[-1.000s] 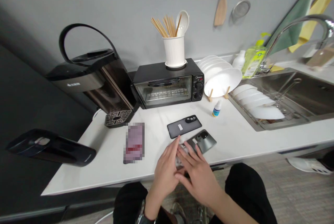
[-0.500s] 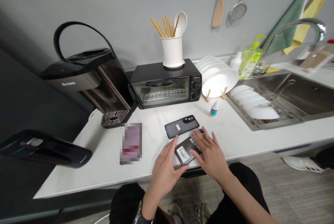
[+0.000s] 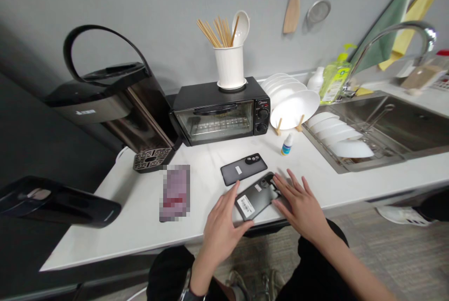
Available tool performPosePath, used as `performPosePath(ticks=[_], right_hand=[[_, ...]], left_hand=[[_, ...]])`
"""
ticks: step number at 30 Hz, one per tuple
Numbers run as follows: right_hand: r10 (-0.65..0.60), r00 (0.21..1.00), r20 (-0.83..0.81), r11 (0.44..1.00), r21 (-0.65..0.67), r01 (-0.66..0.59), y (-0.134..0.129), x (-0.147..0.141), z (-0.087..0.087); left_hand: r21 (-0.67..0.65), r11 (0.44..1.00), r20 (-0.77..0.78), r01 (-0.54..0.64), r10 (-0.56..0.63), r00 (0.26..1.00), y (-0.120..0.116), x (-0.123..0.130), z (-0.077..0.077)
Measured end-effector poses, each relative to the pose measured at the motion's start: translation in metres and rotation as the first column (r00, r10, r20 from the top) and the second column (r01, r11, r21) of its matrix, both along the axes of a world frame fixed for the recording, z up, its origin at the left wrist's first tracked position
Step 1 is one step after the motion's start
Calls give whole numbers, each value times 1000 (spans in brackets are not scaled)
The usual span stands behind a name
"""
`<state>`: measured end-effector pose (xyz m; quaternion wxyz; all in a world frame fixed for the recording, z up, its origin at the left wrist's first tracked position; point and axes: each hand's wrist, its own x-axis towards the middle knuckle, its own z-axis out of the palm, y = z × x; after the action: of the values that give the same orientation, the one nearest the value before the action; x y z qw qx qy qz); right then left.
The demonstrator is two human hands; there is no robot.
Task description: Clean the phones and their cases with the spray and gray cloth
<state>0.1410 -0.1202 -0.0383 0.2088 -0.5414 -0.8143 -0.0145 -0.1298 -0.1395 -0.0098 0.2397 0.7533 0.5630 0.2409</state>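
A dark grey phone (image 3: 257,198), back side up with a white barcode sticker, lies tilted across the counter near the front edge. My left hand (image 3: 220,226) holds its left end, thumb at the near side and fingers at the far side. My right hand (image 3: 301,202) is spread out, its fingertips touching or just above the phone's right end; which one I cannot tell. Just behind lies a second phone-shaped piece (image 3: 235,171), grey with a black rim, a camera area and a small white label. A small white-and-blue bottle (image 3: 287,144) stands beyond my right hand.
A toaster oven (image 3: 217,125) stands at the back, with a chopstick holder (image 3: 229,67) on top. White plates (image 3: 294,109) and a sink (image 3: 396,146) are on the right. A drink machine (image 3: 115,104), a dark container (image 3: 63,200) and a blurred purple item (image 3: 175,193) are at left.
My right hand has slid right, off the phone's back to its right end, uncovering the camera area. My left hand stays on the left end. The view has shifted slightly.
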Motion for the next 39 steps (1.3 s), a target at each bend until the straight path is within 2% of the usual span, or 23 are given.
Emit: performPosePath(ticks=[2,4,7,9,10,13,16,18,20,22,25,28,31,35,37,39], right_hand=[[-6,1000,-12,1000,10,6,9,-10,3],[55,998,-36,998,-8,-56,7,-32,9],[266,961,-75,960,-69,-271,-12,-65,20],[382,921,-83,915,-107,-389,-28,-73,24],[402,912,-77,905,-119,-409,-33,-70,24],[306,951,-30,944,-115,-308,-34,-41,16],[101,995,14,993,-56,-100,-15,-10,7],[16,1000,18,1000,-17,-15,0,-6,5],[10,1000,3,1000,-14,-10,9,-19,7],[89,996,-21,995,-39,-90,8,-43,13],[292,955,-51,951,-91,-295,-10,-75,22],[402,914,-64,904,-129,-407,-32,-77,24],[339,940,-43,930,-135,-342,-37,-49,16],[124,992,-1,990,-69,-123,-11,-10,6],[38,999,-11,999,-30,-39,6,-8,6],[27,999,-28,999,-28,-27,16,-21,10]], left_hand=[[-3,1000,7,3,-3,1000,0,0,0],[-5,1000,17,6,-6,1000,0,0,0],[0,1000,34,5,-5,999,0,-1,-1],[6,1000,41,10,-10,999,0,-2,-2],[8,1000,41,11,-11,999,0,-2,-2],[-4,1000,26,12,-12,1000,0,-1,1],[-25,1000,12,5,-5,1000,0,2,5],[-31,999,6,-10,10,1000,1,3,6],[-28,999,9,-17,17,1000,1,3,5],[-11,1000,26,-4,4,1000,1,2,3],[30,999,52,36,-37,998,0,-1,-1],[51,998,44,43,-45,998,-1,-1,-2],[39,999,27,37,-38,999,-1,0,1],[16,999,26,31,-31,999,-1,2,5],[10,1000,22,20,-20,1000,0,2,6],[8,1000,20,19,-19,1000,0,2,5]])
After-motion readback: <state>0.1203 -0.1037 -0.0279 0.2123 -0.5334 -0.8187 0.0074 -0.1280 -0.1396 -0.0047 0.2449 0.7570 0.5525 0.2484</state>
